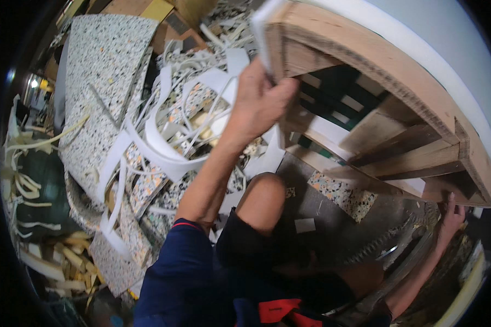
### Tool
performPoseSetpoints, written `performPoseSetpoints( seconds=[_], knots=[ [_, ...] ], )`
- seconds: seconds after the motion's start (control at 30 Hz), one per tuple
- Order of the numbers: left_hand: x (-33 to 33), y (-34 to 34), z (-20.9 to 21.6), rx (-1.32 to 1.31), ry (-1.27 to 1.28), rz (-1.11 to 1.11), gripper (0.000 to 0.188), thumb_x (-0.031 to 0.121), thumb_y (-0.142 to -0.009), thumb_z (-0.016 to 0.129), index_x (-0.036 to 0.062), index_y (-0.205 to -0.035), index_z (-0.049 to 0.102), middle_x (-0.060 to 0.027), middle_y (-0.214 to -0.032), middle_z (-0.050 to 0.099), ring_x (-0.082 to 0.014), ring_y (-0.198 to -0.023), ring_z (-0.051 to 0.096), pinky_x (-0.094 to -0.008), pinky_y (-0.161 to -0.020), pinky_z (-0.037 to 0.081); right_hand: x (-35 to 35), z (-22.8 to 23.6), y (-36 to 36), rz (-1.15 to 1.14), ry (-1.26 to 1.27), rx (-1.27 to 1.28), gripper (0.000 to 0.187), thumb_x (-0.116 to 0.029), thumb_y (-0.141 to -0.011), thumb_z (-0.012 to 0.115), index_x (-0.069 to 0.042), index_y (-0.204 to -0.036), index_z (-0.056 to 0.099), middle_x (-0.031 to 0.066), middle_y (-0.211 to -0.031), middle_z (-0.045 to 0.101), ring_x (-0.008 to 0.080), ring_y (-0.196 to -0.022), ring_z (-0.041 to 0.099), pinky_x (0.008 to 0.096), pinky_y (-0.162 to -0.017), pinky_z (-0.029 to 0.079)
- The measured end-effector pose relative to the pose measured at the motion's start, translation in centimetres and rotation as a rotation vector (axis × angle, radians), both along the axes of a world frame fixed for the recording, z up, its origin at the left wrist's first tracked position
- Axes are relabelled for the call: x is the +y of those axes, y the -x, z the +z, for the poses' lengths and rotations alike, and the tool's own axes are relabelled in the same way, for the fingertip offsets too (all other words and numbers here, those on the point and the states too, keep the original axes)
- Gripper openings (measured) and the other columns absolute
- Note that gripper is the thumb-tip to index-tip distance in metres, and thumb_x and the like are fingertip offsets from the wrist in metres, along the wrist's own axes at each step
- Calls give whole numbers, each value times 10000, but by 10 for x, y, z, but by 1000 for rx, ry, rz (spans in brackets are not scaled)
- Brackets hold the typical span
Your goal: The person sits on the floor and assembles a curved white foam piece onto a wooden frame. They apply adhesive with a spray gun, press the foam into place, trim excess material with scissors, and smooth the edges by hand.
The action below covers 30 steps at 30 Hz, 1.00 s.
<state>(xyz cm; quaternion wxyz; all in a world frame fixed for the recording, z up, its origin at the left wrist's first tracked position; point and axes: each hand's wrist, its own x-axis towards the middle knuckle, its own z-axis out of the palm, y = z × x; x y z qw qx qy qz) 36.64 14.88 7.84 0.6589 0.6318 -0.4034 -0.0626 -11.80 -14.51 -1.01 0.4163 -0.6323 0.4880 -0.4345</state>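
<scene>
A wooden furniture frame (360,41) with slats and cross pieces is tilted up in front of me at the upper right. White foam (420,60) covers its outer side, and dark green webbing (341,82) shows through the inside. My left hand (262,98) is closed round the frame's left end, thumb on the near edge. At the lower right corner, my right hand (451,218) holds the bottom edge with its fingertips; part of its grip is hidden.
Speckled foam sheets (106,65) lean at the left. White foam strips (163,158) lie tangled over scraps beside my left arm. A speckled foam piece (343,193) lies on the dark floor under the frame. Yellowish offcuts (73,261) pile at the lower left.
</scene>
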Motion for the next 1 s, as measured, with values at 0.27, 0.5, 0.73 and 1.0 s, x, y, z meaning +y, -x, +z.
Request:
performPoseSetpoints(
  seconds=[0.27,0.5,0.73,1.0],
  knots=[
    [192,-11,120,245,-414,633,345,130,-969,670,-47,-1247,566,-134,-1181,655,-153,-1055,611,-305,-932,479,36,88,-245,558,-210,103,231,-113,-936,689,60,-1088,673,139,-1040,718,188,-938,693,332,-854,570],
    [382,-37,108,488,-660,1162,439,155,-957,689,-58,-1304,525,-183,-1246,600,-228,-1077,583,-356,-908,486,193,57,-495,1055,-392,285,396,-324,-923,750,-37,-1191,698,97,-994,747,174,-882,713,324,-781,579],
    [563,-70,-16,873,-667,1431,518,134,-951,683,-52,-1382,464,-232,-1342,550,-314,-1166,569,-447,-932,495,288,38,-488,1386,-239,649,798,-371,-833,786,38,-1445,480,301,-1388,562,431,-1273,569,454,-1097,450],
    [568,-79,-39,1019,-317,1268,728,145,-829,844,-81,-1389,439,-225,-1331,586,-349,-1084,631,-483,-929,546,79,129,-229,981,-408,1645,642,-395,-884,723,-20,-1378,559,264,-1236,652,434,-1133,625,515,-982,499]
  ],
)
